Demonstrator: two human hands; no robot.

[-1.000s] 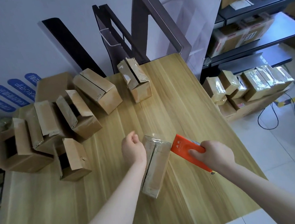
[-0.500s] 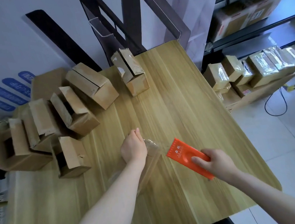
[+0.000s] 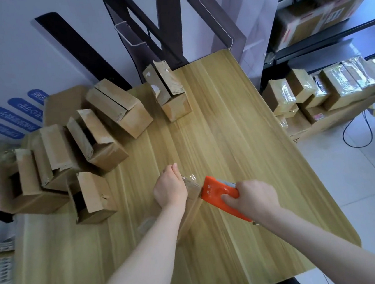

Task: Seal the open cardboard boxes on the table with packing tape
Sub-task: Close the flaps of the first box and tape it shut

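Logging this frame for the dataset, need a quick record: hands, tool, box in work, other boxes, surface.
left hand: pressing down on the box in work
right hand: gripping the orange tape dispenser
box in work: blurred, under the left forearm, tape-shiny
open boxes: cluster on the table's far left, flaps up
table: light wood
taped boxes: on the floor at right

An orange tape dispenser [image 3: 218, 192] is gripped by the right hand [image 3: 255, 198] near the middle of the wooden table [image 3: 240, 135]. Just beside it, a blurred box [image 3: 190, 208] wrapped in clear tape is pressed by the left hand [image 3: 169, 186]. Open cardboard boxes [image 3: 101, 138] are clustered at the table's far left corner
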